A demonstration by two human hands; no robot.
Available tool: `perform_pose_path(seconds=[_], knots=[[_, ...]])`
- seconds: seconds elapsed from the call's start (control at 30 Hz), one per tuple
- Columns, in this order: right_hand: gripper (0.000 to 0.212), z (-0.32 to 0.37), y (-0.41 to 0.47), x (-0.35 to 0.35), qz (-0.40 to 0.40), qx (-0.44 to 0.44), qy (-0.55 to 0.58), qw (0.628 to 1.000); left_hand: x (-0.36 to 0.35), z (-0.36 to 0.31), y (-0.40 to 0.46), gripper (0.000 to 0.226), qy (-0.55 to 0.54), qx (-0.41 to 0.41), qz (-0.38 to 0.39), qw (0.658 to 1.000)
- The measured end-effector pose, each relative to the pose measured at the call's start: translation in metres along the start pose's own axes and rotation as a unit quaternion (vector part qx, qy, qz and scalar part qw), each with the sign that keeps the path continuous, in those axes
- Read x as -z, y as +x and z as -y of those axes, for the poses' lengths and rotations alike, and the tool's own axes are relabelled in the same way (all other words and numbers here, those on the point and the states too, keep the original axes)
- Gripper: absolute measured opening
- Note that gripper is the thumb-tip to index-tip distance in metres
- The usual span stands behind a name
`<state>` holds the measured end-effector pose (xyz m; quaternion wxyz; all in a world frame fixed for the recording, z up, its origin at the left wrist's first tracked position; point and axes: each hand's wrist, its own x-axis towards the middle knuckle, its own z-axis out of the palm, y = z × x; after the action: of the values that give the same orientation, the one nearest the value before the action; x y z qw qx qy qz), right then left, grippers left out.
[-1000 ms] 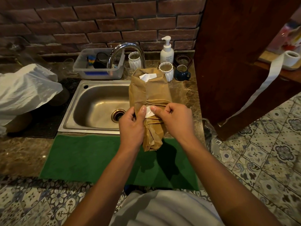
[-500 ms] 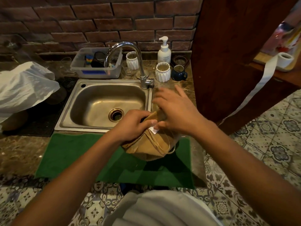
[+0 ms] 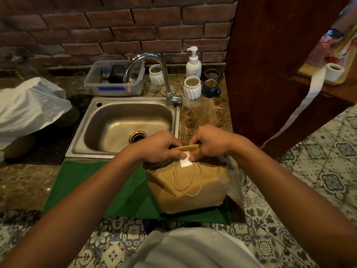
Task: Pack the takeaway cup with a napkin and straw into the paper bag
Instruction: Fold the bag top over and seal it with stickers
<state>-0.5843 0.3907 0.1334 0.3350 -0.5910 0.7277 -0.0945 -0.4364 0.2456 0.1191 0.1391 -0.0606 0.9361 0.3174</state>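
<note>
Since the bag (image 3: 188,187) sits folded shut on the green mat (image 3: 100,188) at lower center, packing looks basically done. Left hand (image 3: 160,147) and right hand (image 3: 209,142) pinch the fold, fingers clamped, pressing a white sticker (image 3: 185,163); cup's hidden inside, I guess.

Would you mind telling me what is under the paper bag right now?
The paper bag stands on the green mat, which lies on the marble counter. The mat directly beneath the bag is covered, so nothing else can be confirmed.

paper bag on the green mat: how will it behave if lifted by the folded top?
The paper bag looks thin and creased, so probably floppy. Its bulging base suggests the weight sits low; it should stand. The white sticker seems to be its only seal, so lifting by the fold may pop it.
</note>
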Motion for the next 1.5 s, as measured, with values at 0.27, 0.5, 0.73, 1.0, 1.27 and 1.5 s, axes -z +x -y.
perform_pose_path(seconds=[0.27,0.5,0.73,1.0,1.27,1.5], knots=[[0.021,0.000,-0.002,0.000,0.010,-0.022,0.028,0.999,-0.003,0.003,-0.001,0.027,0.026,-0.012,-0.025,0.999],[0.021,0.007,0.009,-0.016,0.037,-0.037,-0.011,0.999,-0.009,0.005,0.010,0.029,0.075,-0.048,-0.040,0.995],[0.022,0.004,0.009,-0.015,0.038,-0.037,0.004,0.999,-0.015,0.006,0.013,0.028,0.062,-0.047,-0.036,0.996],[0.023,-0.001,0.010,-0.024,0.057,-0.035,-0.007,0.998,-0.019,0.005,0.014,0.029,0.071,-0.047,-0.026,0.996],[0.023,-0.005,0.010,-0.030,0.036,-0.016,0.034,0.999,-0.014,0.002,0.009,0.029,0.049,-0.015,0.008,0.999],[0.013,-0.023,0.003,-0.040,0.027,-0.018,0.099,0.995,-0.016,0.037,-0.019,0.018,-0.096,0.053,-0.050,0.993]])
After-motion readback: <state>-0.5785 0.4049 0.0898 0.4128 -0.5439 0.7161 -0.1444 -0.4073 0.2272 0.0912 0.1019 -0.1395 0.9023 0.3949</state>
